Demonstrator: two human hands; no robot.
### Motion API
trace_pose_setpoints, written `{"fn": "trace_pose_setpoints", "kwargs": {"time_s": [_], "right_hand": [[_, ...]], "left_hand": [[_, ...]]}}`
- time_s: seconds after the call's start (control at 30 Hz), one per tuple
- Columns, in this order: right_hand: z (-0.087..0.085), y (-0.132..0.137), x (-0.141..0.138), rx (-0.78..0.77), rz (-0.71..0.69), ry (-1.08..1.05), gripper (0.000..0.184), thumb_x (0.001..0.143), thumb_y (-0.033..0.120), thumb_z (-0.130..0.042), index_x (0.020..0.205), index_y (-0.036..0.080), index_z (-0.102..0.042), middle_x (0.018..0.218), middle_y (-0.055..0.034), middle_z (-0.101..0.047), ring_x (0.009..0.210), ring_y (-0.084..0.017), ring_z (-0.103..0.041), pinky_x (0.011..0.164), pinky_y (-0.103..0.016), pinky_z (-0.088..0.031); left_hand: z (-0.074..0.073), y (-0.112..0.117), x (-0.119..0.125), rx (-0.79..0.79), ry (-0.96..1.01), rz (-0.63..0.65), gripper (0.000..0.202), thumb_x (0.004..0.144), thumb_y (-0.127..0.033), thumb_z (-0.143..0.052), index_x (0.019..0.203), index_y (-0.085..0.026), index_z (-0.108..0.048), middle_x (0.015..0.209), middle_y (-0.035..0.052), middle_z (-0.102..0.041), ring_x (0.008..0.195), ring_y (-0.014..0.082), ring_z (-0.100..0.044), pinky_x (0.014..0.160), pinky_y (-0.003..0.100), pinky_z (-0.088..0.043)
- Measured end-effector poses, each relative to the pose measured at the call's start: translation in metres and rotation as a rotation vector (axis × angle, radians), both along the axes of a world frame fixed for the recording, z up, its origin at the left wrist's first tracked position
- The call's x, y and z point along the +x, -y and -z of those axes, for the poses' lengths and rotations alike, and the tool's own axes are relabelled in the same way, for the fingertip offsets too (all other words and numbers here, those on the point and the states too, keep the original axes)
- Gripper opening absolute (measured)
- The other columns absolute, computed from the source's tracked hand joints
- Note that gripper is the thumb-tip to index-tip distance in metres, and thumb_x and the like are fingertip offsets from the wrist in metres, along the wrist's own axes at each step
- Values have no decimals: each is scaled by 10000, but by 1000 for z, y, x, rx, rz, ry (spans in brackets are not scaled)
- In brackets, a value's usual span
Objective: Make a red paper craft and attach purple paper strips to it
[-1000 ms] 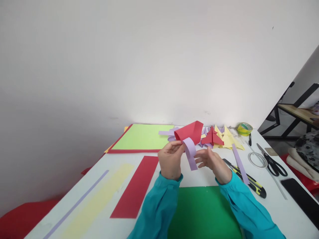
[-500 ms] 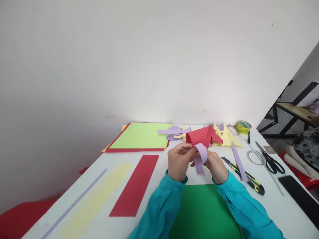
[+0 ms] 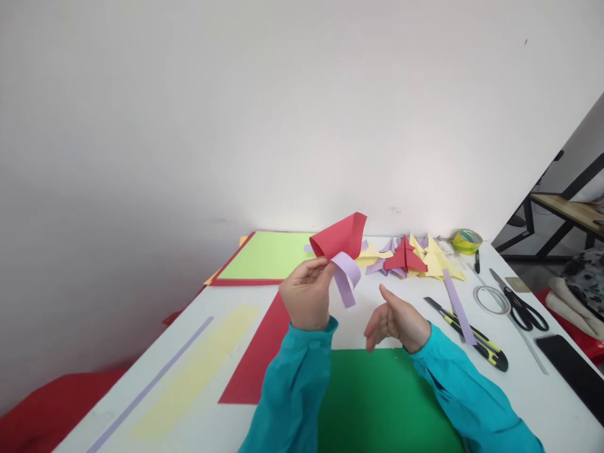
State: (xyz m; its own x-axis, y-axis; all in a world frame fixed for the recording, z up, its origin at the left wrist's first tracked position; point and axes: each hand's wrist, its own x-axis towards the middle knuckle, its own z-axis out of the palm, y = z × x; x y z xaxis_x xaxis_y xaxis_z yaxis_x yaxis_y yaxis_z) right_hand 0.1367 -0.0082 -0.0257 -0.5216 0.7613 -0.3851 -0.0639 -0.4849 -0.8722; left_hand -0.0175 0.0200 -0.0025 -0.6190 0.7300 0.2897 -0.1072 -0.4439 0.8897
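Held up over the table in my left hand [image 3: 309,290] is a rolled red paper piece [image 3: 340,238], with a curled purple paper strip [image 3: 347,277] hanging at its lower end. The fingers and thumb of that hand pinch the paper where the two pieces meet; the join itself is hidden by the fingers. My right hand [image 3: 395,319] is apart from the paper, thumb raised and fingers spread with nothing in them. Below both hands lies a green cutting mat or sheet [image 3: 382,396]. A red paper strip [image 3: 259,352] lies under my left forearm.
Folded paper shapes, including a red one [image 3: 406,257] and yellow ones [image 3: 436,259], sit along the wall. Green sheets [image 3: 264,255] are stacked at the left. A utility knife [image 3: 472,336], scissors [image 3: 521,305], clear tape roll [image 3: 491,300] and black phone-like slab [image 3: 570,362] lie right.
My left hand has moved left and lifted the red roll with the purple strip. My right hand has let go of the strip and dropped away, opening its fingers.
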Motion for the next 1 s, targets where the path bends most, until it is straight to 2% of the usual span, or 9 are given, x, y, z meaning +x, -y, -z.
{"fn": "trace_pose_setpoints", "kwargs": {"time_s": [0.13, 0.27, 0.4, 0.5, 0.77, 0.87, 1.0], "right_hand": [[-3, -3, 6, 101, 189, 31, 705, 753, 722, -347, 440, 143, -597, 378, -61, -568, 380, -133, -531, 501, -267, -392], [-9, -4, 12, 165, 278, -12, 620, 751, 668, -436, 446, 152, -596, 385, -50, -568, 389, -126, -520, 499, -265, -391], [-9, -6, 13, 158, 322, -32, 579, 765, 630, -460, 460, 156, -596, 396, -48, -574, 400, -127, -517, 501, -269, -387], [-7, -7, 13, 156, 340, -31, 566, 746, 632, -482, 471, 152, -603, 394, -53, -577, 399, -130, -516, 499, -272, -386], [-5, -9, 11, 171, 354, -23, 525, 724, 603, -532, 479, 145, -605, 398, -55, -583, 388, -128, -513, 488, -269, -383], [-2, -10, 11, 179, 353, 20, 510, 702, 609, -546, 491, 147, -599, 401, -51, -581, 394, -131, -516, 489, -268, -374], [6, -14, 9, 385, 331, 286, 475, 722, 592, -507, 527, 165, -583, 432, -41, -582, 435, -144, -523, 500, -274, -361]], "left_hand": [[-4, -4, -6, -63, 317, 124, 158, 533, -150, -732, 659, -152, -636, 587, -1, -661, 619, 168, -646, 608, 292, -532], [-5, -7, -3, -124, 631, 283, 94, 633, -53, -657, 683, -126, -624, 660, 22, -674, 691, 136, -657, 709, 259, -535], [-4, -8, 5, -182, 763, 439, 109, 775, -57, -547, 731, -115, -628, 760, 70, -696, 847, 164, -665, 782, 254, -537], [-4, -7, 11, -249, 841, 546, 147, 817, -55, -501, 805, -114, -635, 835, 87, -707, 959, 181, -642, 798, 241, -541], [-5, -3, 25, -314, 912, 554, 192, 849, -58, -453, 781, -133, -616, 882, 101, -697, 949, 169, -648, 803, 246, -546], [-9, 1, 29, -353, 973, 562, 179, 849, -60, -456, 810, -124, -619, 847, 96, -695, 865, 157, -668, 768, 239, -553], [-13, 5, 33, -434, 1052, 575, 185, 865, -60, -435, 819, -129, -600, 741, 62, -677, 758, 132, -674, 721, 227, -560]]}}
